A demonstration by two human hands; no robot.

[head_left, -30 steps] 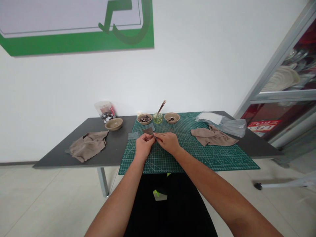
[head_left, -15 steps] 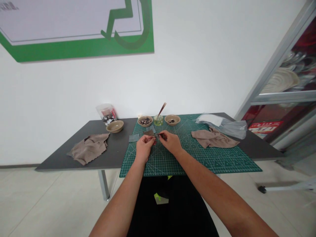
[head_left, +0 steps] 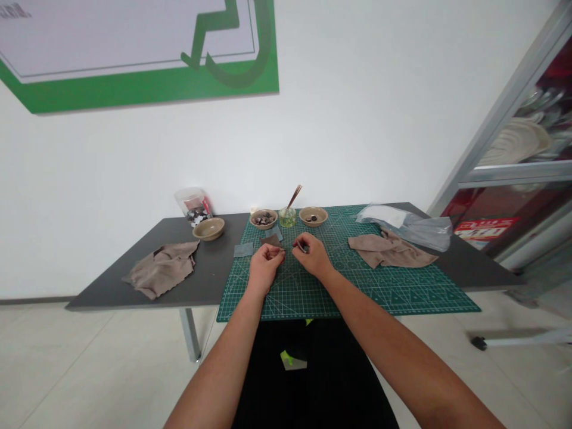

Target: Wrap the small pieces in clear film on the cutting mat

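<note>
Over the green cutting mat [head_left: 295, 298], my left hand [head_left: 264, 265] is closed in a pinch; what lies between its fingertips is too small to make out. A short gap to the right, my right hand [head_left: 313, 256] is closed too, with a small dark piece [head_left: 304, 247] showing among its curled fingers. Just beyond my left hand lies a brown cloth square [head_left: 270, 240]. Near it are a blue-grey cloth square [head_left: 243, 249] and another blue-grey cloth piece [head_left: 274, 233].
Behind my hands stand a bowl of dark pieces [head_left: 263, 219], a glass jar with thin sticks [head_left: 287, 218] and a bowl with a few dark pieces [head_left: 313, 216]. Brown cloths [head_left: 165, 268] lie left and right. A bowl [head_left: 208, 229], clear tub [head_left: 193, 202] and plastic bag [head_left: 411, 228] sit farther out.
My hands have drawn slightly apart, opening a gap between their fingertips. The small dark piece now sits farther inside my right hand's fingers. The view has shifted slightly.
</note>
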